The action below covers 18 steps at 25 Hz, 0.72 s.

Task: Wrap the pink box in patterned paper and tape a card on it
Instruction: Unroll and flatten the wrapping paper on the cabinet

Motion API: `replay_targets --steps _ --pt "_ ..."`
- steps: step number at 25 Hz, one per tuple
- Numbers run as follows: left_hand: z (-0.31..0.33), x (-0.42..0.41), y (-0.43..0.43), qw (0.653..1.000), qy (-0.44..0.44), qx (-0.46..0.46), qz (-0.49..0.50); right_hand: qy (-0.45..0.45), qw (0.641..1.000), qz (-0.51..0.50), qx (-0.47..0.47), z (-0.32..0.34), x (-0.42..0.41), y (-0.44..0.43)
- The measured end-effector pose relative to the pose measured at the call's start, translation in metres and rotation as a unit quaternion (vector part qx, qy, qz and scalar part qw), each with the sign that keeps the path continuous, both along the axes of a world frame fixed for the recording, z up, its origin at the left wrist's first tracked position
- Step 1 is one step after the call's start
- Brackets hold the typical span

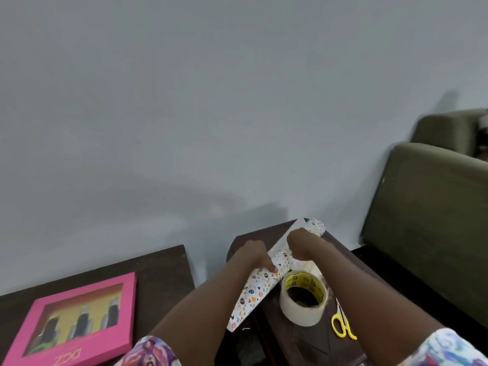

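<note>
Box [84, 291]: pink, flat, lower left of frame; front window shows three dark bottles, lettering upside down. 
Paper [253, 294]: white with small coloured hearts and ovals, folded into a long strip, lying diagonally at lower centre. 
Tape [298, 317]: beige roll, yellow core, flat, just right of paper.

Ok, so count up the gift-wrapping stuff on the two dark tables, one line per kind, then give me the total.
Pink cardboard box with a window: 1
Folded sheet of patterned wrapping paper: 1
Roll of clear packing tape with a yellow core: 1
Pair of yellow-handled scissors: 1
Total: 4
</note>
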<state>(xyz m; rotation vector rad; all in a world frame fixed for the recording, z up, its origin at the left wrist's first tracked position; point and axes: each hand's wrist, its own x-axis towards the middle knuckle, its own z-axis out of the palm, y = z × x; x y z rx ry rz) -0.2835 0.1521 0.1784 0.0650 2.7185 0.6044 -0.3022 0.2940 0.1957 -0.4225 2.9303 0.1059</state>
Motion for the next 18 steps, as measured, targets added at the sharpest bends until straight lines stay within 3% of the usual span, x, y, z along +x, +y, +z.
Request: replay_targets --steps 6,10,14,18 --pt "-0.022 -0.019 -0.033 0.997 -0.018 0.005 0.071 0.003 0.984 0.139 0.112 -0.009 -0.018 -0.014" --pt "-0.018 -0.022 -0.063 0.990 -0.006 0.080 0.118 0.060 0.957 0.218 0.183 -0.005 -0.017 -0.034" --pt "0.017 0.004 -0.113 0.991 0.010 0.086 0.100 0.049 0.951 0.276 0.134 0.001 0.000 -0.060" --pt "0.052 0.058 -0.185 0.980 0.096 0.058 0.164 0.123 0.918 0.358 0.120 0.008 0.034 -0.110"
